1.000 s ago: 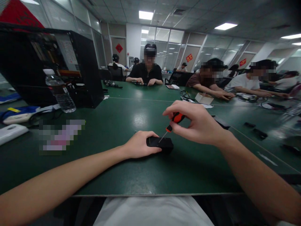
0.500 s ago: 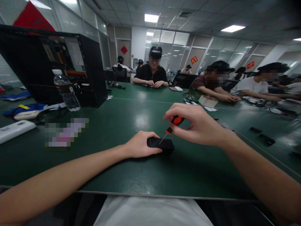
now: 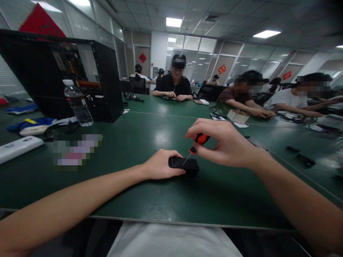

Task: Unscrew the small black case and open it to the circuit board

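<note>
The screwdriver (image 3: 192, 150) has an orange and black handle. The boxy block (image 3: 192, 165) is black, and the counter (image 3: 155, 201) dark green.

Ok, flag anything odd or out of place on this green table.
The big black boxy computer case at left looks odd: its side is uncovered, exposing inner parts. No spill shows around the small black oblong casing.

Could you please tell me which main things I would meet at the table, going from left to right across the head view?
White oblong object → plastic bottle → left hand → black block → orange-and-black screwdriver → right hand → small black parts.
</note>
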Demonstrator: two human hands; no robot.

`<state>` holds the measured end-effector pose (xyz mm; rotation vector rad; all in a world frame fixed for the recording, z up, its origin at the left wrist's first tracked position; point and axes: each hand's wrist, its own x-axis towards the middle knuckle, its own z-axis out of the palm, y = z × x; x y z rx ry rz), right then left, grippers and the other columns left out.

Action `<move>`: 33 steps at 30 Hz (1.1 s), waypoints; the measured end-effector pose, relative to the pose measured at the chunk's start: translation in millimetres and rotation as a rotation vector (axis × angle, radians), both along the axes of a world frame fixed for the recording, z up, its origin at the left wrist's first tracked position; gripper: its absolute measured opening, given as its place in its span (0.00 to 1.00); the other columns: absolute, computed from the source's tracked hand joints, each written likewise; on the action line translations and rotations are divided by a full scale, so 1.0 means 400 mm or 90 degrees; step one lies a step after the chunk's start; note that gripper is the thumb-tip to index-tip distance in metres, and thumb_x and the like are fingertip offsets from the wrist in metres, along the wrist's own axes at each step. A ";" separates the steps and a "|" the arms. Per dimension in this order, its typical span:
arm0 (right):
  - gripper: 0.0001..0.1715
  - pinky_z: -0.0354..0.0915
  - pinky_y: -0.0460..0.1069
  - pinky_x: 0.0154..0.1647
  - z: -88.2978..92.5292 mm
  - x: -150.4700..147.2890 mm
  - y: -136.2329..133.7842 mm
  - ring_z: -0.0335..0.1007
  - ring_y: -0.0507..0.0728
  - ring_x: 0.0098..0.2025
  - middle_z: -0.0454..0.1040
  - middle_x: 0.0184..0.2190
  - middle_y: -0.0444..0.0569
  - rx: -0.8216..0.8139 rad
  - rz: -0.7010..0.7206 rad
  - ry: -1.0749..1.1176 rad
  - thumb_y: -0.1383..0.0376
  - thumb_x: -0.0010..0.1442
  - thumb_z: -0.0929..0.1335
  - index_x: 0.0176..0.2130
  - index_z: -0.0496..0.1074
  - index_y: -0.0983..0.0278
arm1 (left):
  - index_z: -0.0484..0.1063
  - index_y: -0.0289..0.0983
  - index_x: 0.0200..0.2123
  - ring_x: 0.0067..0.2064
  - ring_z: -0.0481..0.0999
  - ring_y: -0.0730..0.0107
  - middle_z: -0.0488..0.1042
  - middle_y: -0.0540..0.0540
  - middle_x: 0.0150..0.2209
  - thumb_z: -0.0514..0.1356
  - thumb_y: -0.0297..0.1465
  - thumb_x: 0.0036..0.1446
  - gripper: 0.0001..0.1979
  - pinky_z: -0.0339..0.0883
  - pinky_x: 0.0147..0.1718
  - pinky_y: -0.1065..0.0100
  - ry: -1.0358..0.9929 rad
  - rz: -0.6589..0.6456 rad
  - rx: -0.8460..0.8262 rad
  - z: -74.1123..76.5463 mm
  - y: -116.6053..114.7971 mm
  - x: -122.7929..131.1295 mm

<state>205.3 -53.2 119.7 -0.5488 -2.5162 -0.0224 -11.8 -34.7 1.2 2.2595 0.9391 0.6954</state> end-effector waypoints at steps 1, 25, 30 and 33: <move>0.14 0.66 0.48 0.39 -0.001 -0.001 0.001 0.71 0.54 0.38 0.74 0.38 0.48 0.000 0.005 0.001 0.73 0.58 0.67 0.44 0.71 0.62 | 0.79 0.35 0.46 0.38 0.79 0.63 0.81 0.47 0.38 0.70 0.40 0.53 0.20 0.65 0.38 0.68 0.000 0.000 -0.001 0.000 0.000 0.000; 0.06 0.64 0.47 0.38 0.000 -0.006 0.002 0.71 0.53 0.36 0.74 0.36 0.48 -0.002 -0.008 -0.023 0.71 0.63 0.67 0.42 0.72 0.63 | 0.79 0.36 0.46 0.38 0.79 0.63 0.81 0.47 0.38 0.70 0.40 0.53 0.19 0.65 0.37 0.69 -0.010 -0.009 0.026 -0.005 0.003 -0.003; 0.18 0.66 0.47 0.45 0.034 0.000 -0.018 0.73 0.55 0.47 0.75 0.49 0.51 -0.052 0.007 -0.086 0.73 0.61 0.66 0.50 0.72 0.63 | 0.79 0.36 0.46 0.39 0.80 0.62 0.82 0.47 0.38 0.70 0.40 0.53 0.20 0.66 0.39 0.68 -0.008 0.007 0.023 -0.010 0.004 -0.003; 0.18 0.66 0.49 0.44 0.062 -0.001 -0.033 0.73 0.57 0.48 0.74 0.52 0.52 -0.057 -0.015 -0.184 0.71 0.60 0.68 0.51 0.73 0.62 | 0.79 0.37 0.46 0.39 0.80 0.61 0.82 0.47 0.39 0.70 0.41 0.53 0.20 0.66 0.39 0.68 -0.009 0.004 0.024 -0.010 0.004 -0.003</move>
